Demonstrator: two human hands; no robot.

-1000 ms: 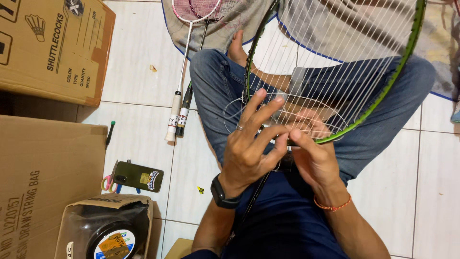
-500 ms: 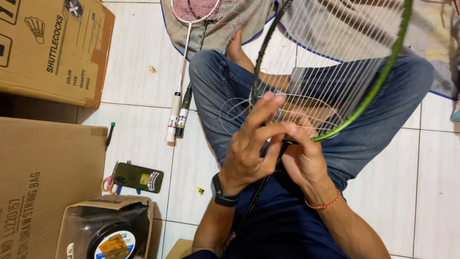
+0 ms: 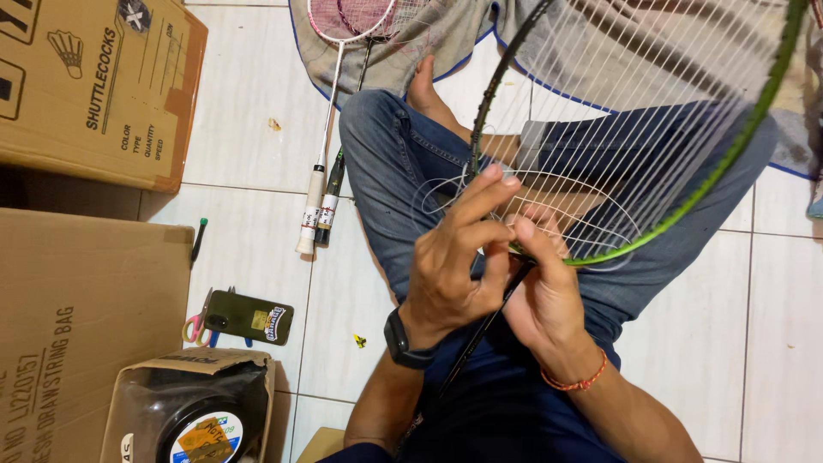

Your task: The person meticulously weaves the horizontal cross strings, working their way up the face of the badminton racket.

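In the head view, a person sits cross-legged on a white tiled floor (image 3: 257,223) and holds a green-framed badminton racket (image 3: 729,171) over the lap in blue jeans. The racket head reaches toward the upper right corner of the view, its dark shaft running down between the two hands toward the body. The left hand (image 3: 450,266), with a dark watch at the wrist, sits at the bottom of the racket head; its fingers (image 3: 484,193) are narrowed, thumb and forefinger pinching a thin white string (image 3: 446,193) that loops loose beside the frame. The right hand (image 3: 544,296), with an orange cord bracelet at the wrist, is closed around the throat of the racket, thumb pressed against the lower rim just beside the left hand's fingertips.

On the floor near the person's knee lie a pink-headed racket (image 3: 330,129) with a white grip and a dark racket beside it, touching along their handles. Farther left lie a dark green phone (image 3: 249,317), scissors (image 3: 199,324) with coloured handles just beside it, and a dark pen (image 3: 198,240). Large cardboard boxes (image 3: 94,86) stand along the left edge, and a smaller open box (image 3: 193,411) at the lower left holds a reel.
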